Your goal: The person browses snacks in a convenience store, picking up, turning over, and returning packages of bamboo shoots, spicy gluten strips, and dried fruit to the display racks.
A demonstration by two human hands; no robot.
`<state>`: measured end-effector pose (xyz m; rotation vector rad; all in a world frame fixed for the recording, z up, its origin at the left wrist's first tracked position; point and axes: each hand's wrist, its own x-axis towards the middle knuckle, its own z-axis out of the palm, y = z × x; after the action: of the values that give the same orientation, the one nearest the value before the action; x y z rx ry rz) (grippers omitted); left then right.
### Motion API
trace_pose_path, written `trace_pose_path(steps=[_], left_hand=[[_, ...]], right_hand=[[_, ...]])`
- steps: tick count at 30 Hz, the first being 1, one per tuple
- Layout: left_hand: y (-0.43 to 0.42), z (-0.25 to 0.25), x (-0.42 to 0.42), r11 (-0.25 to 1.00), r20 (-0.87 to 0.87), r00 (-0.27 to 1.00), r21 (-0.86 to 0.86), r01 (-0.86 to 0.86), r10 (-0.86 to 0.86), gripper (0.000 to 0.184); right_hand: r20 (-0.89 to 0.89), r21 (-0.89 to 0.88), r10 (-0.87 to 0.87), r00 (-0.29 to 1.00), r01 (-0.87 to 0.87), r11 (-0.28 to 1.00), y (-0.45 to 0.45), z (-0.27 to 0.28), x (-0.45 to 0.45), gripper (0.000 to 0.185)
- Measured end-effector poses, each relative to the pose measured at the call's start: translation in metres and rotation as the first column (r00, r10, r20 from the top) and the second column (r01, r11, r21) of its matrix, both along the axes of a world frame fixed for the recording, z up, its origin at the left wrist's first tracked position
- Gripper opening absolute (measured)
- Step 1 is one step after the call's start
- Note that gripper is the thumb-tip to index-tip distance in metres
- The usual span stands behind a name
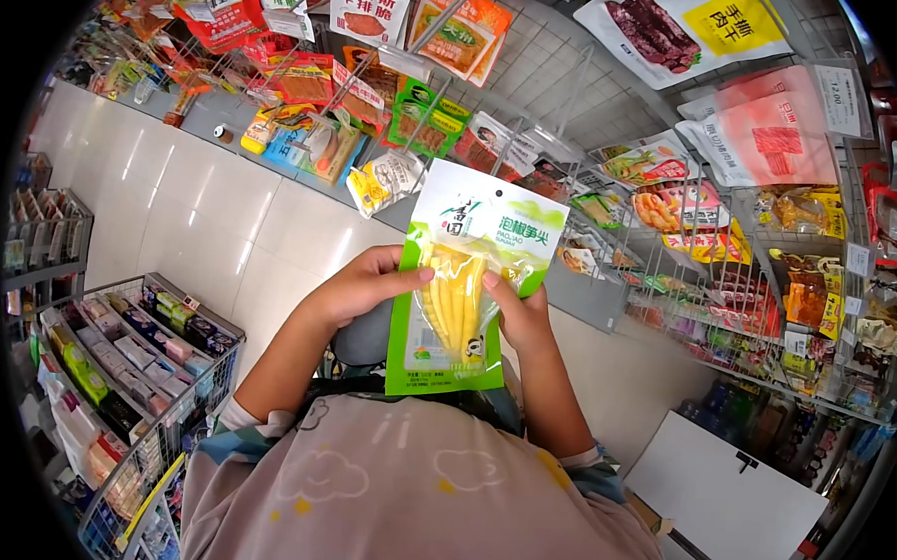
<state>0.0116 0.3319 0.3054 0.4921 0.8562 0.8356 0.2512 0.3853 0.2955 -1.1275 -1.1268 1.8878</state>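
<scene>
A green and white packet of bamboo shoots (pixel 453 300) is held upright in front of my body, its printed front facing me. Through its clear window show several long yellow shoots. My left hand (pixel 373 282) grips the left edge, thumb on the front and fingers behind. On the opposite edge my right hand (pixel 519 308) does the same, its thumb pressing near the window. The fingers behind the packet are mostly hidden.
A wire shelf rack (pixel 538 74) with hanging snack packets runs along the far side and right. At lower left stands a wire basket (pixel 154 367) of boxed goods. A white panel (pixel 724 497) is at lower right. Glossy floor tiles (pixel 200 229) show at left.
</scene>
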Motion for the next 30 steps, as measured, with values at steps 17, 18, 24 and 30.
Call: trace_pose_path(steps=[17,18,24,30], left_hand=[[-0.066,0.002,-0.071,0.989,-0.022,0.993,0.086,-0.117,0.119,0.028],[-0.069,0.002,-0.077,0.990,-0.020,0.993,0.079,-0.119,0.120,0.028],[-0.088,0.005,-0.102,0.979,0.017,0.987,0.127,-0.158,0.157,0.029],[-0.095,0.009,-0.112,0.969,0.043,0.985,0.175,-0.172,0.167,0.029]], right_hand=[[0.101,0.022,0.228,0.968,-0.231,0.973,-0.052,0.045,-0.070,0.053],[0.102,0.015,0.230,0.968,-0.232,0.973,-0.054,0.048,-0.076,0.053],[0.111,0.046,0.249,0.962,-0.255,0.966,-0.071,0.066,-0.108,0.052],[0.133,0.103,0.254,0.958,-0.268,0.958,-0.074,0.076,-0.121,0.054]])
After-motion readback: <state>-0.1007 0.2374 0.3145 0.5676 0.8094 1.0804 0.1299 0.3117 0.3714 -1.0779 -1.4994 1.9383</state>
